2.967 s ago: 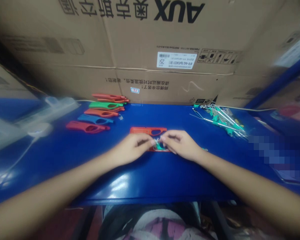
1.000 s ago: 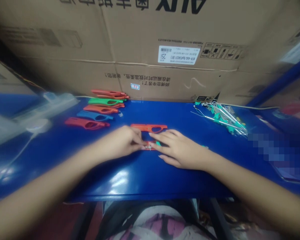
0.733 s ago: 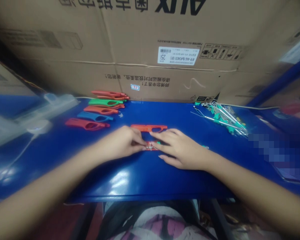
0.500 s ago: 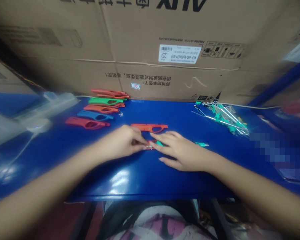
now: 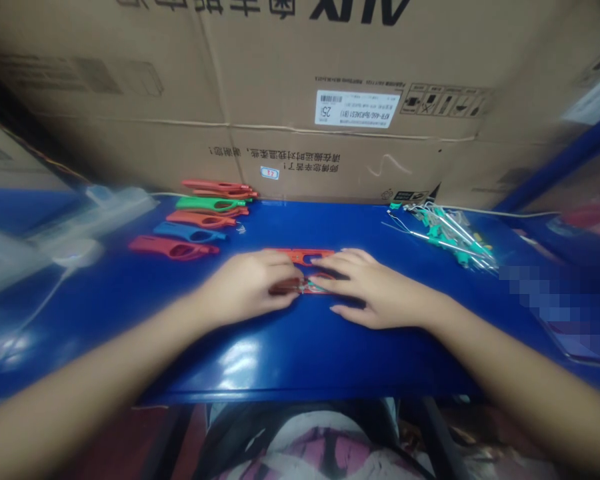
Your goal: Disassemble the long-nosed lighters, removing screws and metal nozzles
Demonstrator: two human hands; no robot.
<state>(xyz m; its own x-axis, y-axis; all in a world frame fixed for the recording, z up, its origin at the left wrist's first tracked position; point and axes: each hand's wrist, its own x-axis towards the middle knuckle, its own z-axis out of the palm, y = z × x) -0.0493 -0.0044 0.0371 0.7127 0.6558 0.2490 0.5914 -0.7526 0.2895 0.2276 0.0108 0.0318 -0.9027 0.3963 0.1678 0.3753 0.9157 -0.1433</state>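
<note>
A red lighter shell half (image 5: 307,291) lies on the blue table with its inside up. Thin metal parts and a green piece (image 5: 319,283) show inside it. My left hand (image 5: 260,280) is closed around the shell's left end, its fingertips at the metal parts. Over the right end is my right hand (image 5: 375,287), its fingers stretched out and spread, fingertips touching the shell and green piece, thumb apart from them. Just beyond both hands an orange-red shell half (image 5: 300,256) lies flat, its ends partly covered by the fingers.
Several red, blue, orange and green lighter shells (image 5: 190,232) lie in a row at the left. A pile of metal rods with green parts and wires (image 5: 445,233) is at the back right. A cardboard box (image 5: 280,80) stands behind; a white power strip (image 5: 105,213) lies far left.
My left fingers have moved slightly right and curled further over the red shell. My right hand has shifted a little up and right, its fingers now reaching the nearby orange-red shell half's right end.
</note>
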